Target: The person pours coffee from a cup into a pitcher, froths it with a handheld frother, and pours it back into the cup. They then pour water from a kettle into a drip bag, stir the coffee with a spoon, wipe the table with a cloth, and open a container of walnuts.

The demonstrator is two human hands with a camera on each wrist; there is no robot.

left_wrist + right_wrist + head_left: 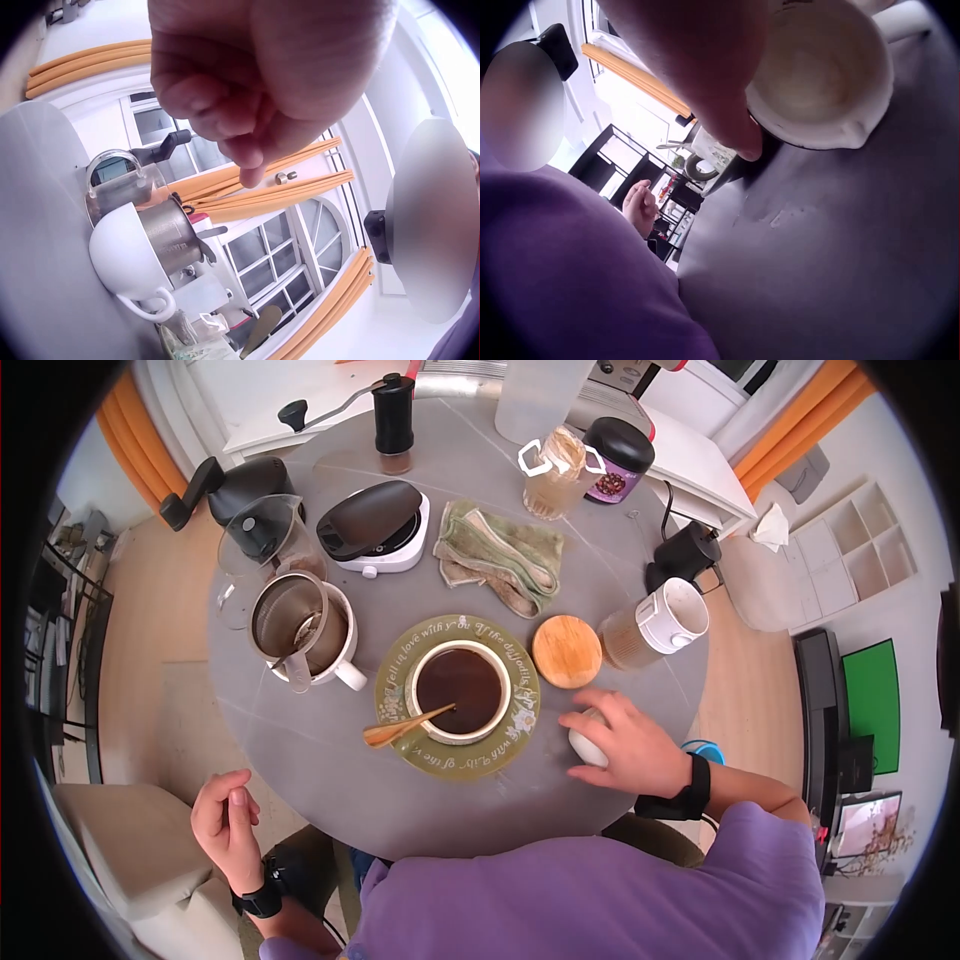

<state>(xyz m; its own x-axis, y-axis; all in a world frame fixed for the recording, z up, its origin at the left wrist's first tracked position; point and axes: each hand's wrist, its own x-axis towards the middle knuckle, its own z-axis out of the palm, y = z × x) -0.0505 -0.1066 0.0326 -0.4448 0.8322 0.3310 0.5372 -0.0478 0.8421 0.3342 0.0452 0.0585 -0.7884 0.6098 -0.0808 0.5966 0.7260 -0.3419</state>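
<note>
My right hand (640, 748) grips a small white spouted jug (821, 75) at the table's front right, fingers curled over it. In the right wrist view the jug's inside shows a faint brownish residue. To its left a cup of dark drink (458, 685) stands on a green lettered plate (398, 650). A spoon (385, 734) with a wood-coloured handle leans in the cup. Off the table's left front edge, my left hand (228, 825) is raised with loosely bent fingers and holds nothing.
Near the right hand are a round wooden lid (567, 651) and a tilted white-topped jar (665, 625). A white mug (345, 670) with a metal strainer (290, 615) stands left. Behind are a scale (400, 545), a cloth (500, 555), a hand grinder (393, 415) and a dark tub (618, 455).
</note>
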